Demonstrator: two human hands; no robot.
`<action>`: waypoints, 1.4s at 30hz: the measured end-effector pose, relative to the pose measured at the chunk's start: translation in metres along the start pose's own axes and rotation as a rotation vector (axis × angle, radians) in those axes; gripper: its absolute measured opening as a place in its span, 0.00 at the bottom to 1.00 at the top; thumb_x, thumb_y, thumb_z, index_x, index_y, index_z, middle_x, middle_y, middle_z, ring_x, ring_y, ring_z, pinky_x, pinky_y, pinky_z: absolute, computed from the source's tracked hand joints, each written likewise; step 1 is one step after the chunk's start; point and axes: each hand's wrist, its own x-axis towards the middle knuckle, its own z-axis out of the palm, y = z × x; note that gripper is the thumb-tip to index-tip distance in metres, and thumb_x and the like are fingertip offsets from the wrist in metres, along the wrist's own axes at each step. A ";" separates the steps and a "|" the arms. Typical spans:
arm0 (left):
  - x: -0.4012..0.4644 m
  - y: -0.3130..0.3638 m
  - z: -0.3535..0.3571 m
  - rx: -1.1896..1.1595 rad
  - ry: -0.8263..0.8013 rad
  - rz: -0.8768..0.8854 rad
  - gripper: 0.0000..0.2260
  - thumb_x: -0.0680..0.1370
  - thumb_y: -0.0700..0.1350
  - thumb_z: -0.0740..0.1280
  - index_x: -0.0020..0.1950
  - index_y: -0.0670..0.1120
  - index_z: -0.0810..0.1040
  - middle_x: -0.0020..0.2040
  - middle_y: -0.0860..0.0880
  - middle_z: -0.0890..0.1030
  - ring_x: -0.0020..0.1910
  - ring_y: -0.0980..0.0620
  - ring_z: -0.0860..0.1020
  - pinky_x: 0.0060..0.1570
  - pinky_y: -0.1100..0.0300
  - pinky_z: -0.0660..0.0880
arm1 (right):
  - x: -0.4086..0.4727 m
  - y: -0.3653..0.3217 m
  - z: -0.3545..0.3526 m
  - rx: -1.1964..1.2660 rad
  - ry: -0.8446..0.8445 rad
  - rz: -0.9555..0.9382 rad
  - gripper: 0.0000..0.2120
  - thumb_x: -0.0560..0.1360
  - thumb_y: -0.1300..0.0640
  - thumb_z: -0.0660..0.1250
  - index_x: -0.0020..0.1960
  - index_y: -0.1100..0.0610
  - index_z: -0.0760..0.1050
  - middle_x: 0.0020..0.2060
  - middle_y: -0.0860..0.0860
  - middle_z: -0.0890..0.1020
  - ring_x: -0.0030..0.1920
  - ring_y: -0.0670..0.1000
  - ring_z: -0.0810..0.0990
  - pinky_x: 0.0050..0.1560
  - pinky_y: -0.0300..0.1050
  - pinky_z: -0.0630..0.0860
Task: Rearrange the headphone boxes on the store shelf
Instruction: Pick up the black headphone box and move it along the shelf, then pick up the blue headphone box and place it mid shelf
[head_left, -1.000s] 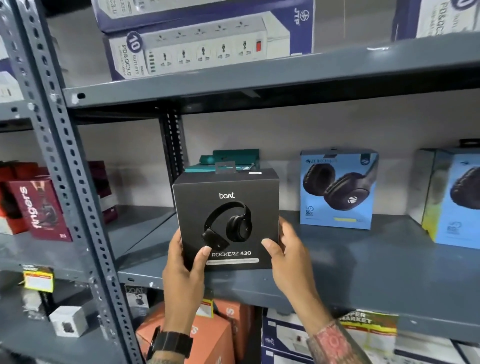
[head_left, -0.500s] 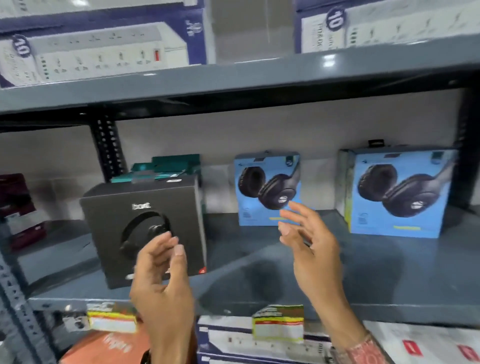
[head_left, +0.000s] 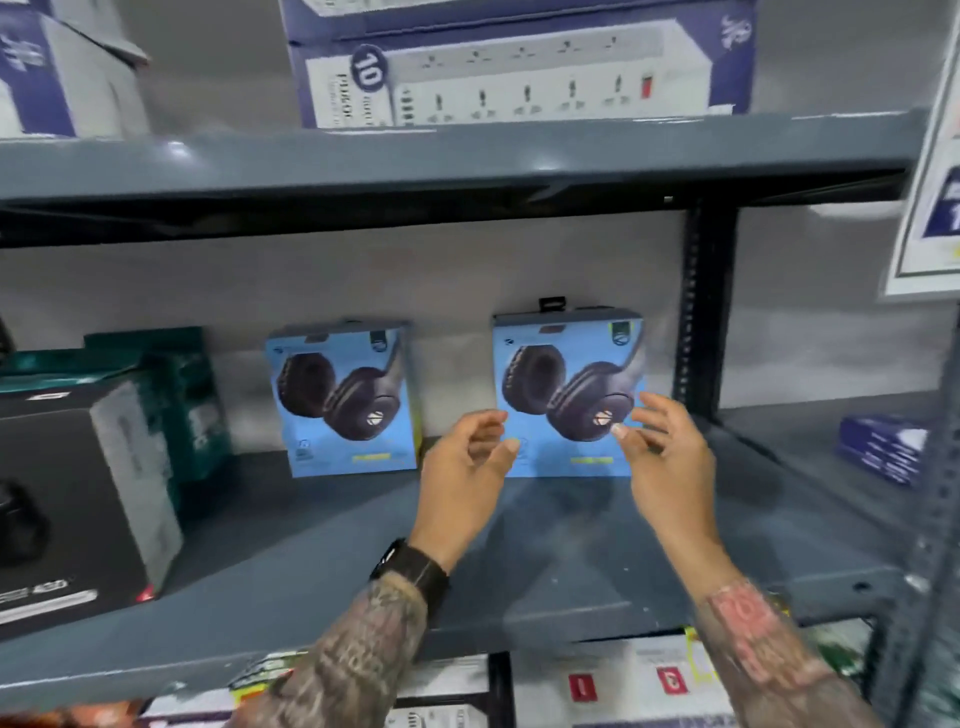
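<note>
Looking from the head camera, both hands reach toward the right blue headphone box (head_left: 569, 392), which stands upright at the back of the grey shelf (head_left: 571, 561), near the wall and just beside the dark upright post (head_left: 704, 312). A second blue box (head_left: 343, 397) stands to its left, apart from it, and a black headphone box (head_left: 78, 499) sits at the front left of the same shelf, with a green box (head_left: 171, 374) behind it.

The blue box seems to be light cardboard, stiff at the edges but easy to dent on the flat face, and probably a little smooth. I think the best hold is on its two vertical sides, one hand on each.

The left hand (head_left: 465, 475) is spread, its fingers loosely curled, in front of the lower left corner of the box. The right hand (head_left: 662, 457) is also spread wide, in front of the right edge. Both hold nothing; whether a fingertip already touches the box, I cannot tell because of blur.
</note>
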 end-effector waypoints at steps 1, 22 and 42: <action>0.012 -0.006 0.009 0.028 0.012 -0.033 0.17 0.80 0.40 0.75 0.69 0.47 0.80 0.60 0.48 0.83 0.53 0.50 0.84 0.62 0.57 0.80 | 0.009 0.007 -0.003 -0.049 -0.009 0.026 0.24 0.77 0.61 0.76 0.71 0.55 0.76 0.58 0.52 0.83 0.57 0.57 0.85 0.65 0.57 0.80; -0.001 -0.006 0.000 -0.002 -0.034 -0.134 0.24 0.79 0.59 0.72 0.75 0.59 0.78 0.60 0.59 0.89 0.62 0.57 0.86 0.71 0.47 0.78 | -0.001 -0.007 -0.033 -0.079 -0.247 0.110 0.11 0.73 0.49 0.72 0.55 0.41 0.83 0.46 0.48 0.90 0.52 0.60 0.86 0.59 0.60 0.82; -0.208 0.048 -0.150 -0.211 0.303 -0.176 0.21 0.82 0.41 0.70 0.73 0.58 0.81 0.60 0.65 0.88 0.62 0.68 0.83 0.56 0.77 0.76 | -0.224 -0.109 -0.016 0.198 -0.258 0.154 0.24 0.80 0.55 0.72 0.67 0.28 0.78 0.57 0.45 0.85 0.56 0.49 0.84 0.69 0.61 0.78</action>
